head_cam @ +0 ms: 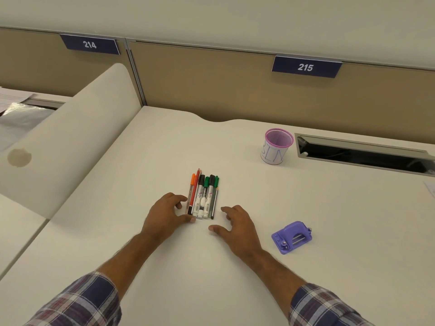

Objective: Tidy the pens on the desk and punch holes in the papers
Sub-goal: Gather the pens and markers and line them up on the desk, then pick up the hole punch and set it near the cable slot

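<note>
Several pens and markers (pixel 203 196) lie side by side in a neat row on the white desk (pixel 164 149), caps pointing away from me. My left hand (pixel 166 214) rests at the row's left near end, its fingertips touching the outer pens, fingers spread. To the right of the row my right hand (pixel 235 222) hovers just apart from it, fingers curled open and holding nothing. A purple mesh pen cup (pixel 277 145) stands upright and looks empty at the back right. A purple hole punch (pixel 293 236) sits to the right of my right hand.
A curved white side divider (pixel 70 137) borders the desk on the left. A beige partition (pixel 211 85) with number plates 214 and 215 runs along the back. An open cable slot (pixel 360 154) lies behind the cup. A paper corner (pixel 430 189) shows at the right edge.
</note>
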